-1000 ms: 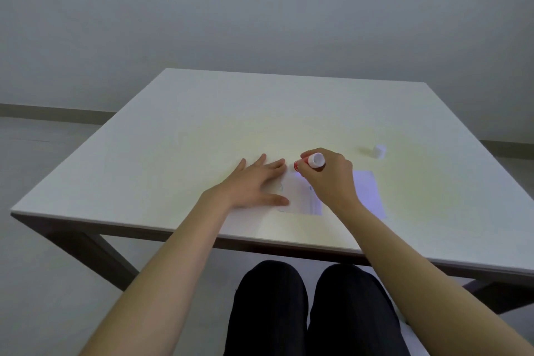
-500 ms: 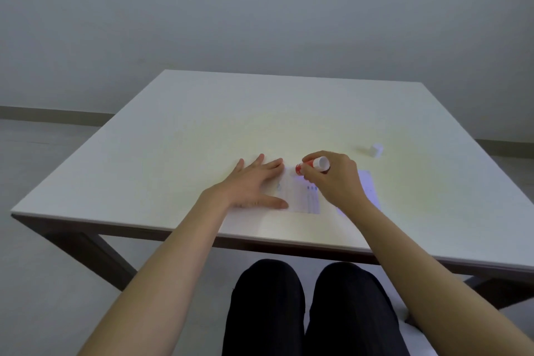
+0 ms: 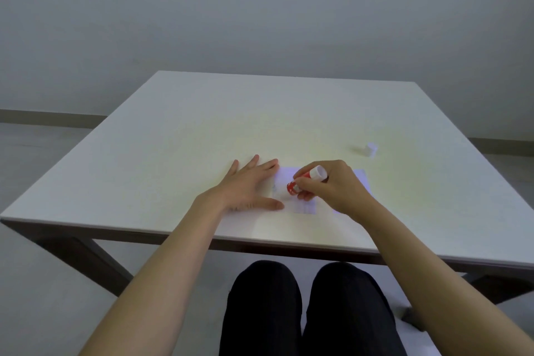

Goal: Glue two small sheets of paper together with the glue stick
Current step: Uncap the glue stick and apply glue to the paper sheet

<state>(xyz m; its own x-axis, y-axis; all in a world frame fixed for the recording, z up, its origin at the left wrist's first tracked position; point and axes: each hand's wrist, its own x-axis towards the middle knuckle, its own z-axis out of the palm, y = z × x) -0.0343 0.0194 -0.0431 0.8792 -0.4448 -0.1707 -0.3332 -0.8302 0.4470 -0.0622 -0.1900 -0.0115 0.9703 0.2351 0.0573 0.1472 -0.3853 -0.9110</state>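
A small white sheet of paper (image 3: 303,206) with faint print lies near the table's front edge. My left hand (image 3: 248,186) rests flat, fingers spread, on its left side. My right hand (image 3: 329,188) grips a red glue stick (image 3: 306,179) with a white end, tilted so its lower tip touches the middle of that sheet. A second pale sheet (image 3: 361,179) lies just to the right, mostly hidden behind my right hand.
The white glue stick cap (image 3: 372,149) stands on the table (image 3: 202,124) behind and to the right of the sheets. My knees in dark trousers (image 3: 303,306) are under the front edge. A grey wall stands behind the table.
My right hand has drawn the glue stick from the sheet's far edge toward me, to its middle. My left hand has stayed flat in place.
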